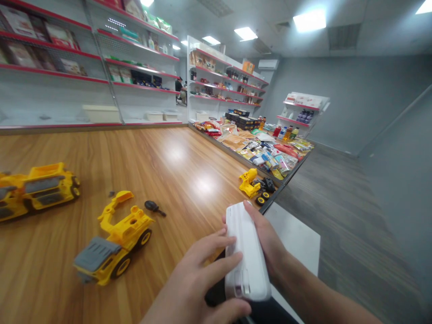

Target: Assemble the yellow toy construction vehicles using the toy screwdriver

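**Both hands closed on the white case at the near right edge of the surface**

The white case (248, 252) lies lengthwise away from the person, its long axis running from the near end by the wrists to a far end that leans slightly to the left; it sits at the near right edge of the wooden surface (175, 171), over a dark object (216, 294) whose form cannot be made out.

The left hand (199, 279) comes in from the case's left flank, fingers laid across the top face and thumb curled at the near end; its grip is closed on the case. The right hand (270, 243) cups the opposite long side, palm against the wall and fingertips reaching toward the far end; its grip holds the case too. So the case is pinched across its short width, one hand per long side, neither hand nearer than the other.

Left of the hands and apart from them stands a yellow toy loader (114, 243) with a grey rear; just beyond it lies a small dark tool (154, 207); a larger yellow toy truck (37, 189) rests at the far left. Ahead of the case, near the surface's right edge, sits a yellow toy part with loose black wheels (254, 184); beyond that, a table of packaged goods (266, 153) and red-edged shelves (135, 67).
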`<state>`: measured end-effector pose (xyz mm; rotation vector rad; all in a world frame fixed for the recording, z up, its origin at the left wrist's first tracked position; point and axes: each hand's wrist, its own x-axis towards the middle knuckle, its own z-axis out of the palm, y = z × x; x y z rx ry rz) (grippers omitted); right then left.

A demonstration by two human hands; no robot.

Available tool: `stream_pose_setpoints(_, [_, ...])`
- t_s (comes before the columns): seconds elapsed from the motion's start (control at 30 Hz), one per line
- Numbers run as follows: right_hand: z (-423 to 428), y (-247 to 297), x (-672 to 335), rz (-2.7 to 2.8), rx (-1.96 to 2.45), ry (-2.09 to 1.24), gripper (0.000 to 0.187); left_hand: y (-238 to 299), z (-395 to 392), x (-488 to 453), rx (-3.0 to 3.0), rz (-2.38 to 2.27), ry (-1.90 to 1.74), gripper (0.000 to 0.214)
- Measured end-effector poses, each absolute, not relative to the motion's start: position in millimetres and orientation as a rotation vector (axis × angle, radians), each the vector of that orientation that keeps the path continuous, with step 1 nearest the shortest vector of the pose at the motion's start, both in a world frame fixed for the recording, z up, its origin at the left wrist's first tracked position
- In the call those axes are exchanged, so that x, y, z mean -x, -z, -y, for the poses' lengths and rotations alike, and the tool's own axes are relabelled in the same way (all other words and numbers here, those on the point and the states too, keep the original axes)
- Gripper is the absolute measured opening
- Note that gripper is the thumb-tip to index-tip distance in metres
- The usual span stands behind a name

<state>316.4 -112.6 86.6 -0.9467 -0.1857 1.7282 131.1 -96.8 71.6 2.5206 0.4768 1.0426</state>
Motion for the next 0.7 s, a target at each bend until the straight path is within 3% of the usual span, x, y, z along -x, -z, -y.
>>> stream_pose_setpoints(0.17, [117.9,-88.6,-318.6,0.172,0.987,-1.711,0.057,-72.3,94.9,-143.6,-2.434,-0.390,-1.111,0.023])
stream_pose_setpoints(0.4, [131.0,-89.6,-338.4,0.216,1.048,-1.579,0.049,-68.2,99.1,-165.5,-2.307,-0.266,-1.004,0.039])
stream_pose_setpoints(0.6, [146.3,-81.6,-365.0,0.174,1.176,-1.437,0.049,-72.1,99.1,-193.1,-2.189,-0.217,-0.719,0.013])
stream_pose_setpoints(0.7, [154.0,-79.1,-374.0,0.134,1.271,-1.377,0.051,-71.3,102.0,-205.8,-2.201,-0.223,-0.634,0.020])
